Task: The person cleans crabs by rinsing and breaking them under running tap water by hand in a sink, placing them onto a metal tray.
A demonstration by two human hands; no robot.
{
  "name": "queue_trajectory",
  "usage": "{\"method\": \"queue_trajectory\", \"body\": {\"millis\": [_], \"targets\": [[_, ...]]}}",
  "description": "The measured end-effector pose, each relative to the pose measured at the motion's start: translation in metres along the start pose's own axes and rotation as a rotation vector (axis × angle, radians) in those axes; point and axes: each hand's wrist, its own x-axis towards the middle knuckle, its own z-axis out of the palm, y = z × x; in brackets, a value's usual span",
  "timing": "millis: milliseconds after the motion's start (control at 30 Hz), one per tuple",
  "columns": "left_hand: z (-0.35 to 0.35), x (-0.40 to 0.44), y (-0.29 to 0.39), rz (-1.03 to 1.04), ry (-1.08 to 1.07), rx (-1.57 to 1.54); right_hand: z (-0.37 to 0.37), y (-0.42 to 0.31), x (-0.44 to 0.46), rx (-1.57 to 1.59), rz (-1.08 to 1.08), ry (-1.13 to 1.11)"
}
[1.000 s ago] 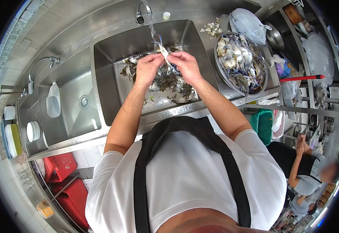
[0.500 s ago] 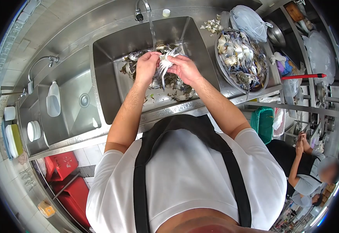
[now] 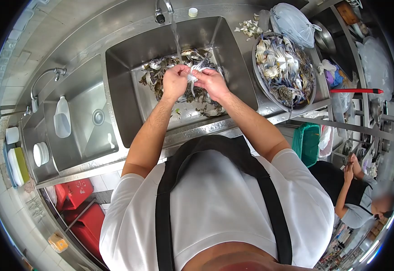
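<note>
Between my two hands is a pale crab [image 3: 196,76], partly covered by my fingers. My left hand [image 3: 175,82] grips its left side with pinched fingers. On its right side my right hand [image 3: 212,84] is closed, thumb on top. Both hands are over the large sink [image 3: 129,101], where many dark crabs and shell scraps [image 3: 157,72] lie on the bottom. Water [image 3: 176,40] runs from the tap [image 3: 160,17] just behind the crab. A round metal bowl [image 3: 314,97] heaped with pale and bluish crabs [image 3: 280,65] stands right of the sink.
Pale scraps [image 3: 250,28] and a tied plastic bag [image 3: 292,23] lie behind the bowl. A second sink [image 3: 86,135] at left holds a white plastic bottle [image 3: 62,118]. A green-lined bin [image 3: 309,142] stands below the counter; another person [image 3: 352,194] is at lower right.
The crab has turned in my hands, from edge-on to broad side, and is now held lower and more covered by my fingers. The view has shifted slightly.
</note>
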Motion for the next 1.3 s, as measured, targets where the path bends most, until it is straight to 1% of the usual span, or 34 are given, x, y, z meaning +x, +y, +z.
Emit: {"method": "queue_trajectory", "body": {"millis": [100, 133, 167, 233, 267, 300, 333, 367, 400, 433, 467, 500, 533, 567, 600, 700, 733, 800, 833, 867, 900, 967, 1033, 1067, 1100, 1167, 1200, 1267, 1300], "targets": [[0.013, 0.014, -0.005, -0.051, 0.062, 0.059, 0.001, 0.008, 0.014, -0.048, -0.064, 0.069], [0.017, 0.02, -0.009, -0.074, 0.104, 0.071, 0.001, 0.01, 0.019, -0.118, -0.098, 0.117], [0.022, 0.028, -0.017, -0.07, 0.1, 0.076, 0.002, 0.011, 0.024, -0.187, -0.131, 0.167], [0.031, 0.054, -0.039, -0.246, 0.218, -0.124, 0.008, 0.013, 0.03, -0.181, -0.17, 0.176], [0.029, 0.072, -0.055, -0.225, 0.255, -0.196, 0.012, 0.013, 0.028, -0.183, -0.277, 0.166], [0.031, 0.099, -0.095, -0.274, 0.231, -0.302, 0.014, 0.01, 0.031, -0.188, -0.386, 0.156], [0.027, 0.111, -0.097, -0.261, 0.175, -0.24, 0.001, 0.023, 0.046, -0.184, -0.347, 0.182], [0.03, 0.121, -0.094, -0.247, 0.115, -0.181, -0.008, 0.03, 0.053, -0.183, -0.354, 0.195], [0.037, 0.129, -0.078, -0.239, 0.101, -0.182, -0.015, 0.034, 0.057, -0.104, -0.26, 0.326], [0.044, 0.139, -0.061, -0.147, 0.015, -0.035, -0.024, 0.038, 0.06, -0.023, -0.167, 0.453], [0.055, 0.147, -0.048, -0.053, -0.068, 0.111, -0.034, 0.041, 0.062, -0.017, -0.102, 0.502], [0.077, 0.164, -0.04, -0.129, -0.146, -0.009, -0.038, 0.043, 0.063, 0.028, -0.005, 0.551], [0.1, 0.18, -0.031, 0.104, -0.197, -0.023, -0.04, 0.046, 0.063, 0.039, 0.077, 0.587], [0.113, 0.183, 0.008, -0.076, -0.291, -0.216, -0.043, 0.049, 0.063, 0.051, 0.161, 0.623], [0.123, 0.184, 0.043, -0.08, -0.357, -0.342, -0.054, 0.055, 0.066, 0.025, 0.252, 0.493], [0.134, 0.199, 0.078, -0.068, -0.388, -0.308, -0.051, 0.061, 0.08, 0.047, 0.251, 0.563], [0.125, 0.203, 0.078, -0.061, -0.386, -0.283, -0.054, 0.06, 0.086, 0.114, 0.213, 0.412], [0.101, 0.215, 0.052, -0.106, -0.315, -0.287, -0.044, 0.044, 0.092, 0.083, 0.206, 0.374], [0.083, 0.215, 0.046, -0.186, -0.263, -0.328, -0.038, 0.038, 0.098, 0.049, 0.193, 0.33], [0.065, 0.221, 0.032, -0.234, -0.227, -0.322, -0.042, 0.046, 0.115, 0.036, 0.22, 0.251], [0.047, 0.223, 0.021, -0.26, -0.199, -0.305, -0.036, 0.044, 0.126, 0.042, 0.224, 0.242], [0.017, 0.219, 0.01, -0.214, -0.18, -0.36, -0.019, 0.037, 0.143, -0.312, 0.036, 0.179], [0.0, 0.206, 0.027, -0.183, -0.167, -0.356, 0.005, 0.019, 0.155, -0.396, 0.036, 0.154], [-0.008, 0.199, 0.037, -0.148, -0.165, -0.359, 0.016, 0.029, 0.176, -0.422, 0.015, 0.246], [-0.016, 0.193, 0.04, -0.153, -0.142, -0.354, 0.018, 0.044, 0.199, -0.38, -0.051, 0.212], [-0.028, 0.183, 0.046, -0.085, -0.143, -0.299, 0.032, 0.02, 0.194, -0.403, -0.133, 0.093], [-0.034, 0.173, 0.053, -0.089, -0.096, -0.318, 0.042, 0.008, 0.19, -0.41, -0.134, 0.07], [-0.049, 0.165, 0.035, -0.08, -0.019, -0.352, 0.057, -0.011, 0.182, -0.272, -0.309, 0.053], [-0.053, 0.161, 0.028, -0.076, 0.031, -0.384, 0.057, -0.016, 0.185, -0.28, -0.313, 0.039]]}}
